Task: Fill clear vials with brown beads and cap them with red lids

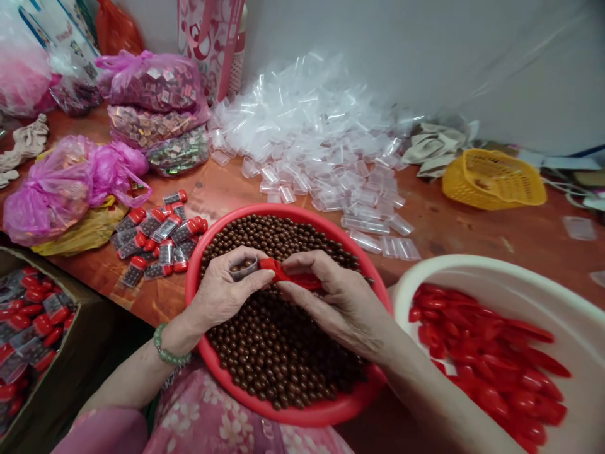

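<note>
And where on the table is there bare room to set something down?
The widest bare tabletop lies between the yellow basket, white tub and clear sleeves. A smaller patch lies between the sleeves, red basin and red-capped boxes. Crowded: back left, with bags, and back middle, under sleeves.

The fingers of the right hand covered part of the red cap, and the left hand partly hid the clear tube. Both covered some brown beads. The left edge cropped the cardboard box, the right edge the white tub. Piled tubes blurred together; lettering on the white bag was too small to read.
</note>
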Action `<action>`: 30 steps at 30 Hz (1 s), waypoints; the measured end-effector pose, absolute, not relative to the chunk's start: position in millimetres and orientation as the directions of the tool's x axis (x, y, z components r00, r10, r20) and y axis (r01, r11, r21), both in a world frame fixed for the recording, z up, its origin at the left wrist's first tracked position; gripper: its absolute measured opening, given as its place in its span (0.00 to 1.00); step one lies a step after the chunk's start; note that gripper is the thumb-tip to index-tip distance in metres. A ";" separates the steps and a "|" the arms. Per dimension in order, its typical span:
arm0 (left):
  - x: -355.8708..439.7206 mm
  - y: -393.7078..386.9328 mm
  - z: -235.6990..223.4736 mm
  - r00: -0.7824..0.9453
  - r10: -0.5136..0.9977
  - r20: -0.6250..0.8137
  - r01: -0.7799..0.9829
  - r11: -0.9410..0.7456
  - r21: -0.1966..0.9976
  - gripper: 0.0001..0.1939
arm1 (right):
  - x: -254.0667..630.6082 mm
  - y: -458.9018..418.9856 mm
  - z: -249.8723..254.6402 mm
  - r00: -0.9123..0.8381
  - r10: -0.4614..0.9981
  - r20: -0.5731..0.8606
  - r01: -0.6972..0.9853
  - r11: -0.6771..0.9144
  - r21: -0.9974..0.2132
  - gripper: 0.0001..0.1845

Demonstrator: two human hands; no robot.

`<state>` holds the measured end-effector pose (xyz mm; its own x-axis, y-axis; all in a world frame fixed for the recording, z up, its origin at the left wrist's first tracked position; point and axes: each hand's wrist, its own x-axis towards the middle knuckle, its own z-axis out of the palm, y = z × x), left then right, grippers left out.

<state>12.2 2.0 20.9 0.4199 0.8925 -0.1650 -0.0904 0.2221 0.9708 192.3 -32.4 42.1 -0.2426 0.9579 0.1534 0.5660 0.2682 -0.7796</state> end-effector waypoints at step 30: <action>9.5 3.7 18.0 0.309 0.936 -0.170 -0.037 0.190 0.981 0.07 | 193.8 -26.3 34.5 -0.029 0.998 0.051 0.311 0.057 -0.949 0.12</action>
<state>9.5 3.7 18.0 0.3087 0.9359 -0.1699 -0.0373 0.1904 0.9810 193.8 -26.3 34.5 -0.0285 0.9983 0.0508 0.3106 0.0572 -0.9488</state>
